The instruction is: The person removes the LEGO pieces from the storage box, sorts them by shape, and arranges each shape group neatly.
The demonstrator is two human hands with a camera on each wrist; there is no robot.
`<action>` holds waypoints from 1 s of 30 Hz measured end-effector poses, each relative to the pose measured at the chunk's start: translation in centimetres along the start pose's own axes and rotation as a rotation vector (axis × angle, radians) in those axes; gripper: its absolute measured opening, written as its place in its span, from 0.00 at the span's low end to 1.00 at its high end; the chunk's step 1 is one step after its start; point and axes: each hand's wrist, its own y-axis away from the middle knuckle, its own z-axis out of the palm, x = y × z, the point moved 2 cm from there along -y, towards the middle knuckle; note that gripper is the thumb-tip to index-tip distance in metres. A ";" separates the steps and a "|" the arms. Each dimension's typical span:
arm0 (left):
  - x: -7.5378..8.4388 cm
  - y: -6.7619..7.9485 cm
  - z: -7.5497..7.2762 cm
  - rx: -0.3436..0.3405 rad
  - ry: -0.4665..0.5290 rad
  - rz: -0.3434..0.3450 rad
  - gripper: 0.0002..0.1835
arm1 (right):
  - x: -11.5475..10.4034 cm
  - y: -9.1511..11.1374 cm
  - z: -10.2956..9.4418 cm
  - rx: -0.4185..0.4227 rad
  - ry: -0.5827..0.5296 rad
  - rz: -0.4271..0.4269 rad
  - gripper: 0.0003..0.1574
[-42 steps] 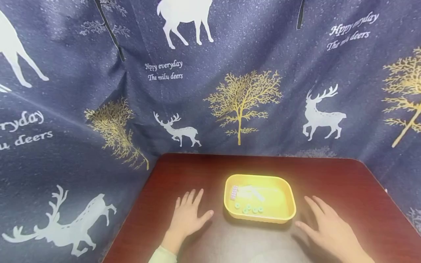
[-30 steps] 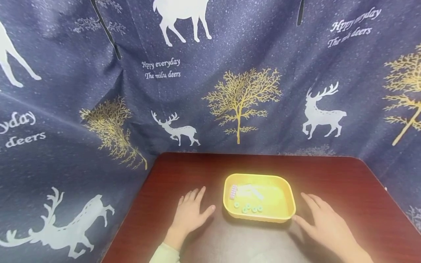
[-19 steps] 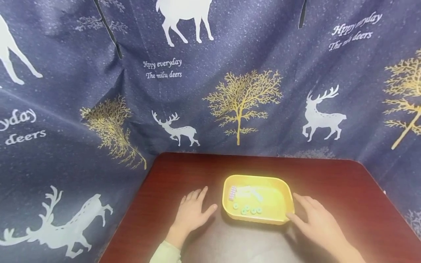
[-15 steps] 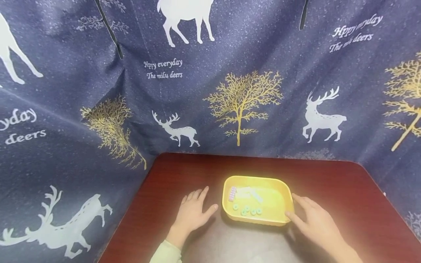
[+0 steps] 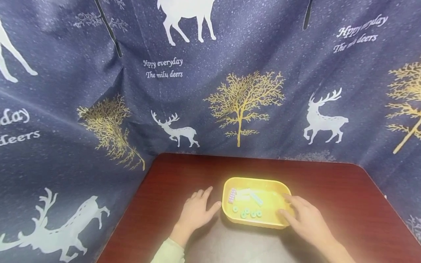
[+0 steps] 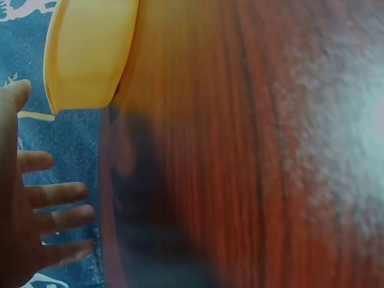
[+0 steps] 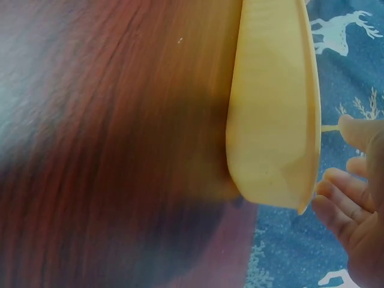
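A yellow plastic tray (image 5: 250, 221) sits on the table. Inside it are a pink studded strip (image 5: 232, 195), white pieces (image 5: 242, 193), a pale strip (image 5: 256, 198) and several small mint-green rings (image 5: 253, 214). My right hand (image 5: 309, 222) is at the tray's right end, thumb and fingertips overlapping the rim in the head view. From the right wrist, its loosely bent fingers (image 7: 343, 201) show beside the rim. My left hand (image 5: 196, 212) hovers by the tray's left end, thumb tip close to the wall, fingers spread and holding nothing; the left wrist view shows them extended too.
The dark red wooden table (image 5: 184, 171) has a bright glare patch near its front. Behind it and on the left hangs a blue cloth (image 5: 197, 91) printed with white deer and golden trees.
My right hand has moved left, from beside the tray to over its right rim. The left hand has drifted right, closer to the tray's left end.
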 end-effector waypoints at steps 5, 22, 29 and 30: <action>0.2 -0.4 0.3 0.009 0.026 0.000 0.43 | -0.4 -0.6 0.6 -0.026 -0.014 0.002 0.31; 1.0 -1.4 0.6 -0.017 0.074 -0.010 0.39 | -1.2 -1.8 3.4 -0.112 -0.059 0.041 0.33; 1.2 -1.5 1.2 -0.053 0.137 -0.044 0.35 | -1.4 -2.4 4.4 -0.121 -0.057 0.022 0.33; 1.2 -1.5 1.3 -0.060 0.151 -0.052 0.34 | -1.4 -2.5 4.6 -0.127 -0.057 0.025 0.33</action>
